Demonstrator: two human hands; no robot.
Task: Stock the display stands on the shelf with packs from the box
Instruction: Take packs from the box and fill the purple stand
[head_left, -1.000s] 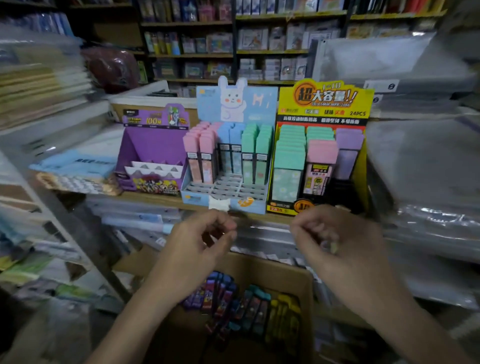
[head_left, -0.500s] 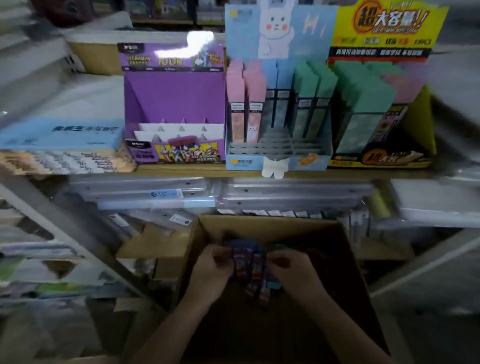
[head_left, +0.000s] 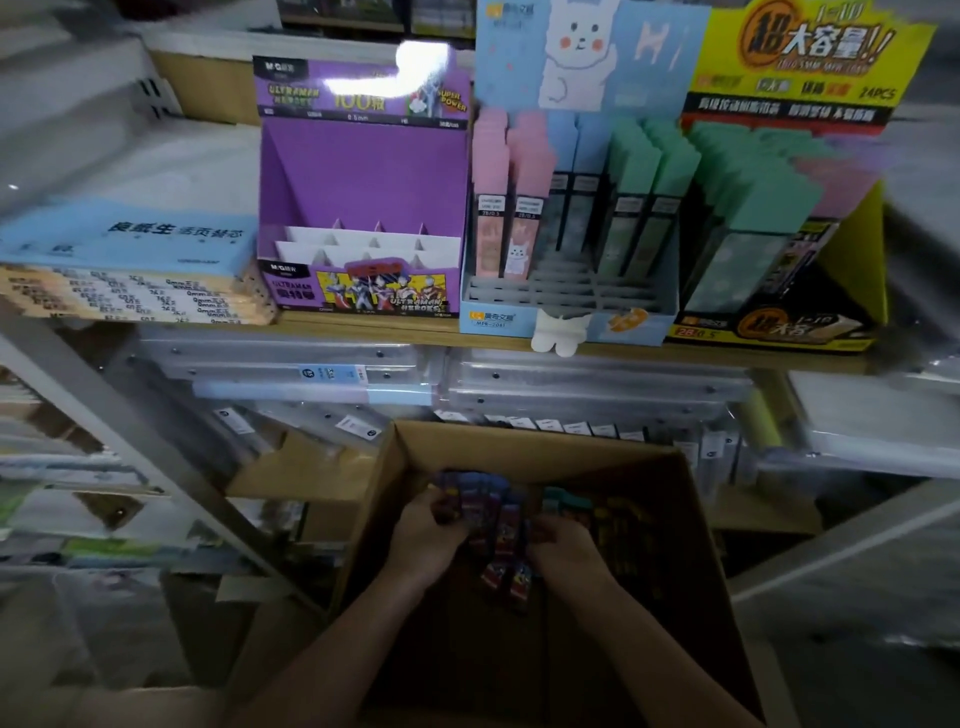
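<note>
Both my hands are down inside the open cardboard box (head_left: 685, 561) below the shelf. My left hand (head_left: 423, 535) and my right hand (head_left: 563, 553) grip a bunch of slim purple and red packs (head_left: 493, 525) from either side. More packs, teal (head_left: 563, 501) and yellow (head_left: 621, 525), lie deeper in the box. On the wooden shelf (head_left: 395, 325) above stands the purple display stand (head_left: 358, 208), its white tiers holding no packs. Beside it are the blue bunny stand (head_left: 569, 218) with pink, blue and green packs, and the yellow stand (head_left: 784, 208) with green and pink packs.
A blue-topped stack of paper pads (head_left: 130, 265) lies left of the purple stand. Clear plastic folders (head_left: 415, 379) fill the level under the shelf. A grey metal shelf post (head_left: 156, 467) slants down at left. Another cardboard flap (head_left: 306, 467) sits left of the box.
A second ago my hands were up in front of the shelf; they dropped into the box and closed around a bunch of packs. My view tilted down and moved closer.
</note>
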